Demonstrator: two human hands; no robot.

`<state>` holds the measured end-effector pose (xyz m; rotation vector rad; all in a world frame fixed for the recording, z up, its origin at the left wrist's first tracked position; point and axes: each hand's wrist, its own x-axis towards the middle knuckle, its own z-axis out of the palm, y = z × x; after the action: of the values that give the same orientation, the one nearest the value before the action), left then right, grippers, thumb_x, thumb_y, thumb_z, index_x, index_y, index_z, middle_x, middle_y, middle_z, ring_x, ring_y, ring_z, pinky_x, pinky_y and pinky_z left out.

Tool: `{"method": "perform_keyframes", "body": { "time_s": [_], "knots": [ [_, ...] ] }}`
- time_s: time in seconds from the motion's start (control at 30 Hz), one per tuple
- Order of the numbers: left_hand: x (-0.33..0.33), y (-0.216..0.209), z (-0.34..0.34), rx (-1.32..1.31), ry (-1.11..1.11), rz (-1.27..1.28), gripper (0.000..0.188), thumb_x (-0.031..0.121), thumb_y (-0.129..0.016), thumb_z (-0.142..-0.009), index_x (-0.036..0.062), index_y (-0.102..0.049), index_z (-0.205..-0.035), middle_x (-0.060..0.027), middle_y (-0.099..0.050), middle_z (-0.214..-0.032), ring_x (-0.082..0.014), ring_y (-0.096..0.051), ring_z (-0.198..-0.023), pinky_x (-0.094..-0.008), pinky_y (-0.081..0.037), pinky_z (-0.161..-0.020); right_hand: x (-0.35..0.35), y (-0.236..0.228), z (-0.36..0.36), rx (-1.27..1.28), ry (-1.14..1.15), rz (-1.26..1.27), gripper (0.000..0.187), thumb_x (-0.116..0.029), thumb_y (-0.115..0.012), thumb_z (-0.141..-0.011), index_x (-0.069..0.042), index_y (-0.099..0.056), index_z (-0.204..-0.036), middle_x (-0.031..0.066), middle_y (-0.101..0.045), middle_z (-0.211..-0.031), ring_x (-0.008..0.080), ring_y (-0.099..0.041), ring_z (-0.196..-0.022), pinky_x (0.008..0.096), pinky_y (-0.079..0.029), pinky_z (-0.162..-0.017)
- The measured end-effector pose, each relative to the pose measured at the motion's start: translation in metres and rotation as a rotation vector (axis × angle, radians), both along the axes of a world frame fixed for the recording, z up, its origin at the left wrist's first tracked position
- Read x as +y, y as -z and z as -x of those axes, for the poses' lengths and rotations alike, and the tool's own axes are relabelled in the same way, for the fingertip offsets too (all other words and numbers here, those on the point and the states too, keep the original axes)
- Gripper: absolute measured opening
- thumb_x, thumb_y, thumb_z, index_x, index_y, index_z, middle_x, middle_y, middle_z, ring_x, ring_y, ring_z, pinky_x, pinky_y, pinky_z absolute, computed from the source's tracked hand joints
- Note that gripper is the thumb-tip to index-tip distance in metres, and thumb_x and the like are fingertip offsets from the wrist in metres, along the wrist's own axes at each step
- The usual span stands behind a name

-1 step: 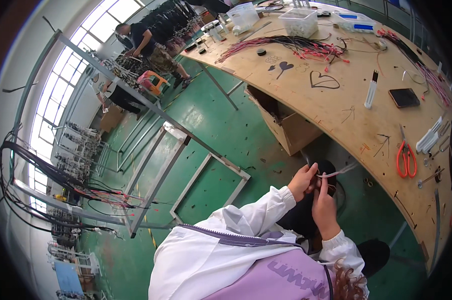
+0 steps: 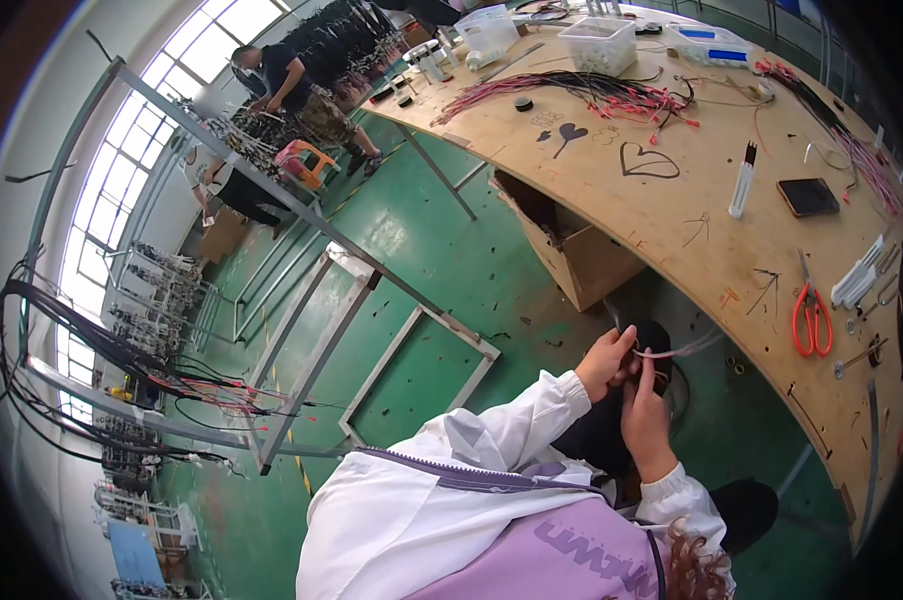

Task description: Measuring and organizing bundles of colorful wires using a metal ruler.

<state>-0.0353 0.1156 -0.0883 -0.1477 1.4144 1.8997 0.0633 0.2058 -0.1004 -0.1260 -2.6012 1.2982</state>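
Note:
My left hand [image 2: 605,364] is closed on a dark cable [image 2: 613,314], which runs up out of the grip. Against it, my right hand [image 2: 649,420] is closed with its forefinger stretched along the same spot. A pinkish-white bundle of thin wires [image 2: 679,351] sticks out to the right from between the hands, blurred at its far end. The fingers hide where wires and cable meet. Both hands are above my dark-clothed leg, beside the workbench [image 2: 661,215].
Orange-handled scissors [image 2: 811,318], a phone [image 2: 808,197] and red-and-black wire bundles [image 2: 611,95] lie on the bench. A cardboard box [image 2: 571,255] stands beneath. To the left, a metal frame [image 2: 321,225] carries black cables [image 2: 81,335]. Two people stand farther off.
The thin wires have swung slightly downward and look pinker and more blurred. Both hands stay nearly in place.

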Motion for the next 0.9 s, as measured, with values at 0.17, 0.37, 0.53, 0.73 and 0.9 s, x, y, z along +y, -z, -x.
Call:
{"method": "perform_keyframes", "body": {
  "time_s": [0.17,0.37,0.53,0.73,0.9],
  "knots": [
    [-0.009,-0.006,0.018,0.134,0.116,0.127,0.027,0.038,-0.044,-0.090,0.0122,-0.043,-0.082,0.0028,-0.040,-0.054,-0.0054,-0.030,-0.039,-0.0205,-0.018,-0.034,-0.005,-0.022,-0.023,-0.132,-0.093,0.078,0.045,-0.007,-0.049,-0.083,-0.004,-0.036,-0.126,0.0226,-0.058,-0.079,0.0406,-0.056,-0.071,0.0453,-0.044,-0.062],
    [-0.004,0.003,0.005,0.254,0.265,0.084,0.027,0.032,-0.046,-0.091,0.0073,-0.048,-0.080,0.0020,-0.045,-0.058,-0.0057,-0.038,-0.043,-0.0214,-0.029,-0.039,0.023,-0.053,0.001,0.339,0.036,-0.011,0.021,-0.009,-0.052,-0.084,0.000,-0.049,-0.103,0.0185,-0.048,-0.101,0.0334,-0.049,-0.093,0.0366,-0.042,-0.077],
    [0.001,-0.001,-0.015,0.326,0.323,0.234,0.028,0.033,-0.047,-0.090,0.0059,-0.050,-0.085,0.0017,-0.048,-0.064,-0.0049,-0.041,-0.049,-0.0186,-0.033,-0.042,0.020,-0.003,-0.010,-0.085,-0.070,0.359,0.022,-0.019,-0.048,-0.088,-0.001,-0.045,-0.102,0.0217,-0.058,-0.086,0.0405,-0.055,-0.083,0.0446,-0.042,-0.065],
    [-0.025,0.000,0.000,0.289,0.628,0.069,0.023,0.030,-0.045,-0.092,0.0077,-0.051,-0.090,0.0038,-0.051,-0.076,-0.0024,-0.038,-0.059,-0.0158,-0.031,-0.050,0.029,-0.025,-0.004,-0.162,-0.161,0.407,0.021,-0.020,-0.050,-0.087,0.000,-0.056,-0.084,0.0131,-0.059,-0.073,0.0218,-0.057,-0.068,0.0310,-0.044,-0.062],
    [-0.019,-0.029,0.025,0.428,0.845,0.004,0.022,0.027,-0.042,-0.093,0.0075,-0.052,-0.088,0.0028,-0.050,-0.071,-0.0049,-0.041,-0.058,-0.0195,-0.035,-0.051,0.035,-0.022,0.008,-0.053,-0.196,0.587,0.022,-0.018,-0.049,-0.088,0.000,-0.057,-0.079,0.0018,-0.054,-0.069,0.0101,-0.047,-0.066,0.0247,-0.040,-0.062]
  ]
}}
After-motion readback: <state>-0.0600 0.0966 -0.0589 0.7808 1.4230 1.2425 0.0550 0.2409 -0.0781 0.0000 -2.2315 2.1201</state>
